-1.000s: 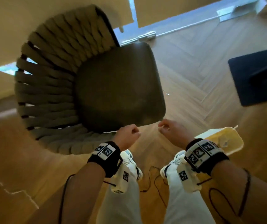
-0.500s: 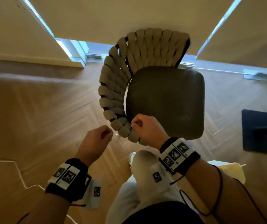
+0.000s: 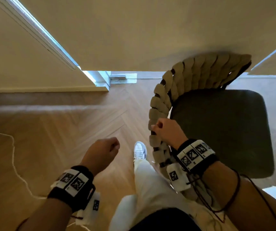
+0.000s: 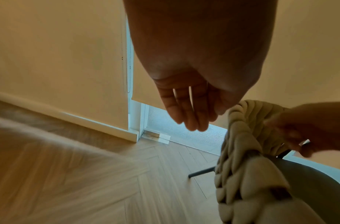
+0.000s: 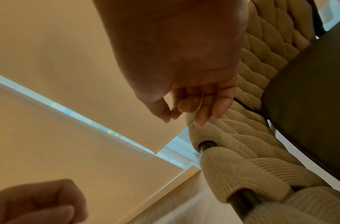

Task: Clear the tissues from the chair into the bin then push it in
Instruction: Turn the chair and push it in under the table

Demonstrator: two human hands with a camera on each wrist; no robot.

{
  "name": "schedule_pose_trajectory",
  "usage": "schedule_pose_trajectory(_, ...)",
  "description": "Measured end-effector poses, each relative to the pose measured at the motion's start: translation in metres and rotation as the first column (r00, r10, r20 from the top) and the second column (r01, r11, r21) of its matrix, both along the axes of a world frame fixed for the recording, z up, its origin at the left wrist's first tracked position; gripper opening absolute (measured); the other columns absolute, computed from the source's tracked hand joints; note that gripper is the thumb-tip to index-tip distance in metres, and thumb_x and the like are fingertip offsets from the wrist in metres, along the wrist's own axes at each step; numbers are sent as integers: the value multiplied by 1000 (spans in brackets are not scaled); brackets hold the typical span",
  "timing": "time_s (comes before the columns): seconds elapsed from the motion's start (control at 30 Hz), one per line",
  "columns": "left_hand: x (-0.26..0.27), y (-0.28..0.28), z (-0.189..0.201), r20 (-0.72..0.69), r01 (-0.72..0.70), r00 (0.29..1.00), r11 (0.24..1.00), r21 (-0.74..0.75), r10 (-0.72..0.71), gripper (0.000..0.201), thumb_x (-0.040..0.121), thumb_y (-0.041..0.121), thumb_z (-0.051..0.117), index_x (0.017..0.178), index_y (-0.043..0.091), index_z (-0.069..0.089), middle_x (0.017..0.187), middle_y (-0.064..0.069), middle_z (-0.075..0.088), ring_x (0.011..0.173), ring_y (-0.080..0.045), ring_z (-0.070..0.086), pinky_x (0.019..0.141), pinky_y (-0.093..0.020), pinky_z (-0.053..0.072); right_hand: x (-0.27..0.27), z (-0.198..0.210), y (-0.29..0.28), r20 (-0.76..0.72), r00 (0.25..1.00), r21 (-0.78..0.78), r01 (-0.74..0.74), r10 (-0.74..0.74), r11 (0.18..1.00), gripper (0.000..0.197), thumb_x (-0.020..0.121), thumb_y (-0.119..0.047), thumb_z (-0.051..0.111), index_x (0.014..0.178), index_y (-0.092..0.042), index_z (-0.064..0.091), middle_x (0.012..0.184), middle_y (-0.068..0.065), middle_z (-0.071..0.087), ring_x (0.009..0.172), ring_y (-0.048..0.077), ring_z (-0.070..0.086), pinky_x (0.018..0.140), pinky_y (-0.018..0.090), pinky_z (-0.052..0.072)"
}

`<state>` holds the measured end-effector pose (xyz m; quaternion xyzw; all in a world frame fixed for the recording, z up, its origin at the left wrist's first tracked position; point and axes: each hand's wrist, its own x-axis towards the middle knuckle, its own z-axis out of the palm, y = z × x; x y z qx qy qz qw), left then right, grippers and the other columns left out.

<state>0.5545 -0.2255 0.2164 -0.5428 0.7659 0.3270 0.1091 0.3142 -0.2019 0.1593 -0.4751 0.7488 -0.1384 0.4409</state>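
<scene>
The chair [image 3: 217, 130] stands with its dark seat bare: no tissues show on it, so the step in hand, judging by that, is pushing it in. Its woven rope backrest [image 3: 160, 104] curves round the near and left side of the seat, and the far end of the backrest sits just under the edge of the pale tabletop [image 3: 150, 30].

The right hand [image 3: 165, 130] rests on the top rail of the backrest. In the right wrist view its fingers [image 5: 203, 115] are only loosely curled, fingertips touching the rope wrap, not clamped round the rail. The left hand [image 3: 100, 152] hangs free over the herringbone floor [image 3: 67, 130], loosely curled and holding nothing.

To do this well, the person would likely take a firmer hold on the rail, fingers wrapped over it, and bring the left hand to the backrest too, so the push goes straight and the chair does not swivel. A white cable [image 3: 17, 164] lies on the floor to the left, and the person's shoe [image 3: 139, 150] is close to the chair's base; both are worth keeping clear of the legs.
</scene>
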Motion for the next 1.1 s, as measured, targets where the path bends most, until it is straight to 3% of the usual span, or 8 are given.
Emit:
schedule_pose_trajectory(0.17,-3,-102,2,28,133,991,991,14,-133,12,89,24,52,78,24,58,69,1,62,67,-23,57,61,-32,45,1,-8,-26,-8,989,88,151,-151,985,28,87,-38,53,78,-12,55,68,5,56,61,19,51,67,40,49)
schedule_pose_trajectory(0.3,-49,-145,-7,34,426,902,900,95,-430,11,82,30,44,76,26,53,74,2,64,72,-25,60,67,-38,50,3,-10,-23,-28,952,155,306,-306,939,24,90,-40,50,88,-17,57,81,2,63,74,20,60,74,35,51)
schedule_pose_trajectory(0.5,-121,-174,-45,-58,875,484,485,3,-873,10,89,20,50,81,19,57,83,1,59,82,-22,51,70,-35,44,38,-9,-5,-144,770,171,638,-621,751,26,88,-31,34,90,-14,53,89,9,57,86,28,59,76,37,47)
schedule_pose_trajectory(0.67,-163,-197,-71,-76,959,61,79,-273,-995,22,85,27,61,102,15,64,106,-5,65,97,-25,59,81,-36,50,97,-15,-15,-340,530,102,842,-777,530,47,86,-40,41,126,-17,50,121,5,58,111,29,54,91,41,44)
schedule_pose_trajectory(0.73,-176,-209,-82,-66,949,-100,-75,-306,-993,29,86,36,58,107,17,62,111,-4,63,102,-24,57,90,-37,48,116,-23,-27,-368,364,10,922,-855,388,41,84,-38,47,120,-19,53,118,5,59,110,28,54,92,42,42)
schedule_pose_trajectory(0.83,-184,-220,-99,-35,935,-234,-215,-281,-972,41,85,51,52,114,23,55,119,-1,58,109,-23,51,99,-39,42,130,-37,-40,-373,206,-58,968,-905,244,37,84,-44,47,113,-22,55,111,1,58,106,24,53,98,43,40)
schedule_pose_trajectory(0.97,-187,-215,-119,43,897,-350,-348,-273,-936,57,83,63,48,123,22,51,127,-4,55,118,-27,50,109,-46,32,135,-52,-42,-437,193,-91,962,-879,256,48,84,-59,47,116,-24,56,111,-2,60,106,22,53,100,41,39)
schedule_pose_trajectory(1.1,-190,-207,-130,43,873,-353,-346,-344,-935,55,80,63,52,117,22,52,116,-2,63,110,-26,56,105,-43,33,132,-60,-36,-442,222,-83,955,-869,286,55,83,-65,43,117,-26,59,110,-5,64,104,19,56,96,35,36)
